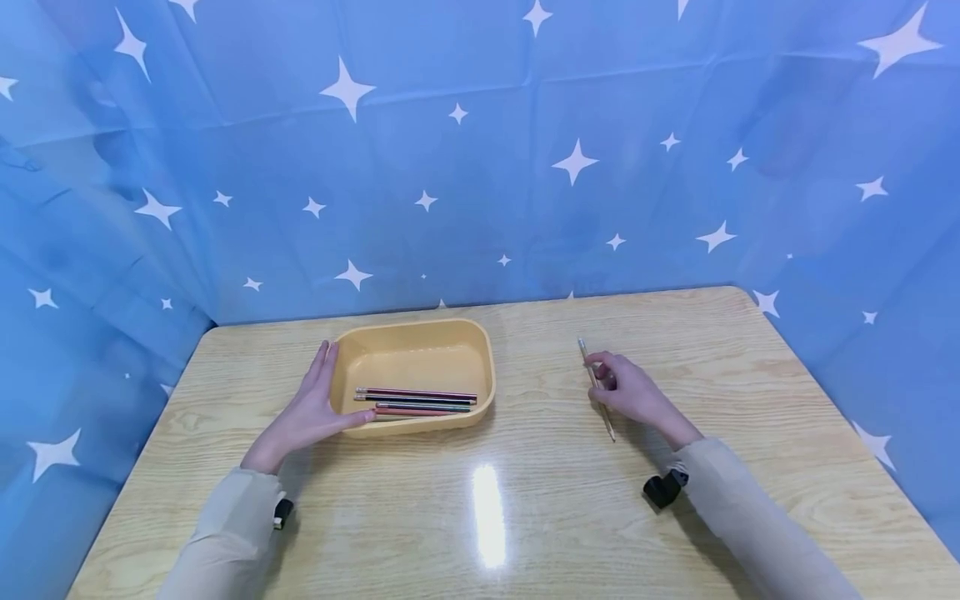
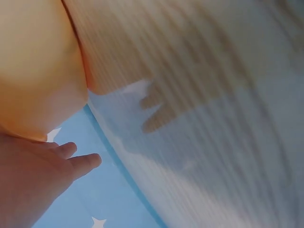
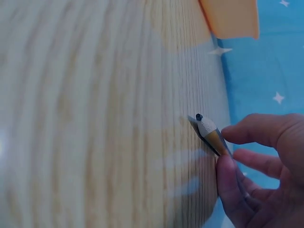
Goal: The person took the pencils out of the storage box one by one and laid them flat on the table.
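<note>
Blue cloth [image 1: 487, 208] with white stars hangs behind the wood-grain surface [image 1: 555, 517]. On my feed, the right grip [image 1: 633, 396] pinches a pencil [image 1: 606, 421] between thumb and fingers, sharpened tip toward me, right of the yellow tray [image 1: 420, 362] and apart from it. I see the left grip [image 1: 303, 417], fingers extended, touching the tray's left end. Other pencils [image 1: 420, 399] lie inside, along its near wall.

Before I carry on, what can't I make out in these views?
Head: any lettering on the slim dark and reddish pencils; too small.
Left wrist: inside the rounded pale-orange tray, hidden by its own wall; the tray's remainder, cut off by the top and left edges.
Right wrist: the far end of the slim gold-coloured pencil, behind the right hand.
</note>
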`<state>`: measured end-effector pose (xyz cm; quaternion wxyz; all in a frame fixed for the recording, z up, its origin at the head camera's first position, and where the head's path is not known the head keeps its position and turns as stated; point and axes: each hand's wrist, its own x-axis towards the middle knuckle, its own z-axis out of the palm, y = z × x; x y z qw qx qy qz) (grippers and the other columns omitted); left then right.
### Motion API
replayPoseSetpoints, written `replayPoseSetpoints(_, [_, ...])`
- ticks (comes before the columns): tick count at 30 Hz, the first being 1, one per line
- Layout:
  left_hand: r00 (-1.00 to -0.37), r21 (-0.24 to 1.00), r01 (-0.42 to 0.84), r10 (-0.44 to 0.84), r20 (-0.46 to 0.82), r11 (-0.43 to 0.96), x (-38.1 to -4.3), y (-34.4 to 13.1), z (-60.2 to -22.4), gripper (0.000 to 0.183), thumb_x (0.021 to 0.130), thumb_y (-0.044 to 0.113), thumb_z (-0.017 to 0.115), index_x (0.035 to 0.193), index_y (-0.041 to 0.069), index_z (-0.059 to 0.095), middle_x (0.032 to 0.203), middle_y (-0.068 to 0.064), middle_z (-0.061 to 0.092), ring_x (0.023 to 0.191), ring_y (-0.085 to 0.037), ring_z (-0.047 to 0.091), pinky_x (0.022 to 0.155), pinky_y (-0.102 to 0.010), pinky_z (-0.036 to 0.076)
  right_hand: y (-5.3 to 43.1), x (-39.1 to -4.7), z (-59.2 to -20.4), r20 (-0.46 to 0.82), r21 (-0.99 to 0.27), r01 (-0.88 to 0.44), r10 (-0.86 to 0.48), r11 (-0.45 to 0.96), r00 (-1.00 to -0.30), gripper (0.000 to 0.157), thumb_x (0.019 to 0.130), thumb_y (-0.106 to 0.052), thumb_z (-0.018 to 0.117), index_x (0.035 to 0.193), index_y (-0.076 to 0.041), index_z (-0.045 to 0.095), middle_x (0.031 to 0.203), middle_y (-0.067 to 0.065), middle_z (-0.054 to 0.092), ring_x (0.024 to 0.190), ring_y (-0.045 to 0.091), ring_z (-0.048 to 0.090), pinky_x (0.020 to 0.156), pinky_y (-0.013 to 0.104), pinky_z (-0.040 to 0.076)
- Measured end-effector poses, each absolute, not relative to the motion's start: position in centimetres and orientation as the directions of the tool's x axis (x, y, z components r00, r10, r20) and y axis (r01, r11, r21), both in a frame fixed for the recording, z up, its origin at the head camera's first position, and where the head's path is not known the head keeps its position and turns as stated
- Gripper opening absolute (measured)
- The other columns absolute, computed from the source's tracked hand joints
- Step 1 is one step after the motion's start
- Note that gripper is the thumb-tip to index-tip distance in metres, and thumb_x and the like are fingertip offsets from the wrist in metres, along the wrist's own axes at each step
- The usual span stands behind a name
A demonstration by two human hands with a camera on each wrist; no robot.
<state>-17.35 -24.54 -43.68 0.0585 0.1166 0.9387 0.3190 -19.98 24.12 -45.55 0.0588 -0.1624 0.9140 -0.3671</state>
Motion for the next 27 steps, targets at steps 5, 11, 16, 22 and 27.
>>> replayPoseSetpoints(5, [-0.967,0.666,0.174,0.252,-0.021,0.725,-17.4,-24.5,-43.9,0.13,0.073,0.046,0.08,0.151,0.003,-0.015,0.157,-0.023,-0.01,0.141,-0.045,0.0,0.108,-0.066,0.012,24.2,-20.0,-45.4,0.008,-0.685,-0.245,-0.33,0.686,-0.944,0.045,0.085,0.0,0.065,0.127,0.007,0.051,0.097,0.014,0.056,0.077,0.021,0.052,0.065,0.035,0.044])
replayPoseSetpoints(11, [-0.981,0.739,0.138,0.192,0.012,0.659,-17.1,-24.9,-43.9,0.117,0.079,0.038,0.078,0.153,0.001,-0.004,0.146,-0.034,0.018,0.127,-0.048,0.033,0.1,-0.065,0.033,24.3,-19.8,-45.5,0.007,-0.698,-0.241,-0.33,0.675,-0.944,0.046,0.086,0.0,0.065,0.129,0.008,0.05,0.098,0.015,0.055,0.078,0.021,0.051,0.065,0.035,0.044])
replayPoseSetpoints(16, [-0.987,0.87,0.068,0.158,-0.012,0.489,-16.8,-26.4,-44.2,0.08,0.095,0.023,0.062,0.154,0.004,0.012,0.127,-0.027,0.04,0.101,-0.029,0.054,0.079,-0.037,0.054,24.2,-19.9,-45.7,0.011,-0.705,-0.245,-0.336,0.666,-0.942,0.046,0.087,0.0,0.064,0.13,0.008,0.05,0.098,0.016,0.056,0.076,0.019,0.051,0.063,0.034,0.044])
replayPoseSetpoints(22, [-0.983,0.944,0.019,0.179,-0.042,0.33,-16.5,-28.1,-44.4,0.061,0.099,0.016,0.053,0.152,0.007,0.024,0.117,-0.023,0.046,0.091,-0.014,0.06,0.074,-0.031,0.056,24.2,-19.9,-45.7,0.006,-0.708,-0.239,-0.332,0.665,-0.943,0.045,0.087,-0.001,0.064,0.129,0.007,0.05,0.098,0.016,0.056,0.075,0.02,0.051,0.063,0.035,0.044])
replayPoseSetpoints(27, [-0.964,0.979,-0.035,0.253,-0.087,0.203,-16.8,-28.7,-44.5,0.065,0.099,0.011,0.053,0.154,0.01,0.019,0.109,-0.018,0.047,0.087,-0.016,0.063,0.075,-0.035,0.057,24.3,-19.9,-45.7,0.008,-0.711,-0.231,-0.321,0.664,-0.947,0.044,0.087,0.0,0.064,0.128,0.007,0.05,0.097,0.015,0.056,0.076,0.02,0.051,0.064,0.035,0.043])
